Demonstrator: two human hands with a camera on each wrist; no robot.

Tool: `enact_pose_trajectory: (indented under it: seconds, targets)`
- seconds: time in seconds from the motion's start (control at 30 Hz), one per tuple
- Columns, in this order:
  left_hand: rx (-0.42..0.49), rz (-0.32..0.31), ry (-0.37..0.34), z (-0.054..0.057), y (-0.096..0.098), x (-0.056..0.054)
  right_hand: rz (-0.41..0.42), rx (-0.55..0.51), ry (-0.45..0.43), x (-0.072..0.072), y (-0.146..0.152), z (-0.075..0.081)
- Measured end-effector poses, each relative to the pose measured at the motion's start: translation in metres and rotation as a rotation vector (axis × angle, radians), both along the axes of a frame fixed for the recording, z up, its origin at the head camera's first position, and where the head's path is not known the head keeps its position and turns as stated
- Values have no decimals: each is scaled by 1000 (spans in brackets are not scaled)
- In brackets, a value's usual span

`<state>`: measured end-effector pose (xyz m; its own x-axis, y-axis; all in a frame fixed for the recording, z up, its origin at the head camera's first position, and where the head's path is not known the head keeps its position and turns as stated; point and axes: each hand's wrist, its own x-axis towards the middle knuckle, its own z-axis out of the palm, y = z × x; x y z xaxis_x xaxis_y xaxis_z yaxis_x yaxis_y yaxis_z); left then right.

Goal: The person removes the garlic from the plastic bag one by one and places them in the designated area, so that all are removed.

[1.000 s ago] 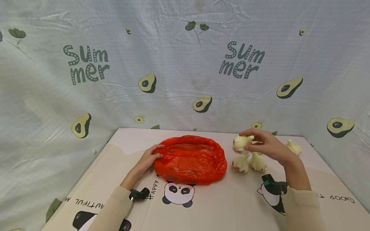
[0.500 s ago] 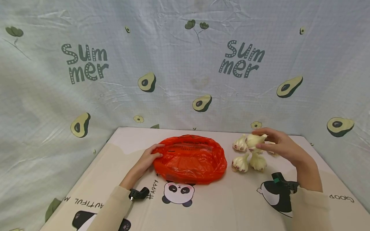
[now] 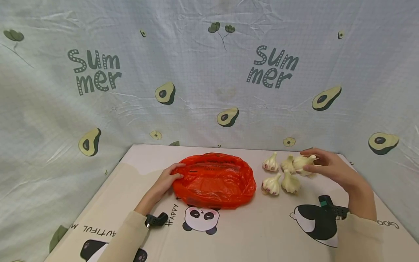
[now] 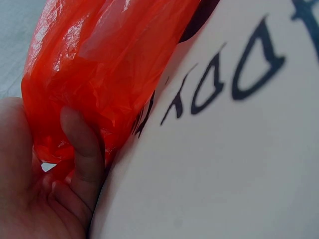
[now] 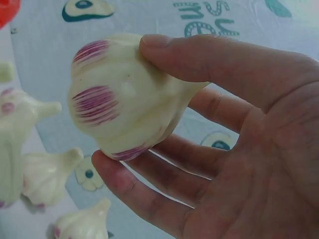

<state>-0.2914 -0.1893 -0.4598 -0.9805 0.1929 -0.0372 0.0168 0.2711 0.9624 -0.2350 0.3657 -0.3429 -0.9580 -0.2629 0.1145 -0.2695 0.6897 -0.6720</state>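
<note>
A red plastic bag (image 3: pixel 214 182) lies spread with its mouth wide and its rim rolled outward. My left hand (image 3: pixel 165 182) grips its left edge; in the left wrist view, a finger (image 4: pixel 82 144) lies against the crinkled plastic. My right hand (image 3: pixel 330 167) holds a garlic bulb (image 3: pixel 302 165) at the back right. In the right wrist view, this white bulb (image 5: pixel 117 99) with purple streaks sits between thumb and fingers, its stem toward the palm. Close by on the table stand several more bulbs, among them a front-left garlic bulb (image 3: pixel 271 184) and a back-left garlic bulb (image 3: pixel 270 162).
The pale table cover (image 3: pixel 248 233) carries printed pandas and lettering. A light curtain (image 3: pixel 196 72) with avocado prints rises behind the table and at both sides. Each wrist wears a dark camera strap, such as the left wrist camera (image 3: pixel 157 219).
My right hand has moved to the right with the garlic bulb, uncovering bulbs at the back left of the group. The left hand and the bag stay in place.
</note>
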Motion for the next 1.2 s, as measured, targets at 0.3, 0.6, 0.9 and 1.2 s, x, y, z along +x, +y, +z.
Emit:
enact_pose_trajectory:
  seconds: [0.3, 0.6, 0.9, 1.2]
  targets:
    - [-9, 4, -10, 0, -1, -1, -29, 0, -64, 0, 21, -13]
    - [-9, 3, -6, 1, 0, 0, -9, -34, -126, 0, 33, -23]
    - [-4, -3, -6, -1, -1, -1, 4, -56, -213, -3, 40, -41]
    - [-9, 13, -13, -1, 1, -1, -16, -40, -263, -10, 43, -56]
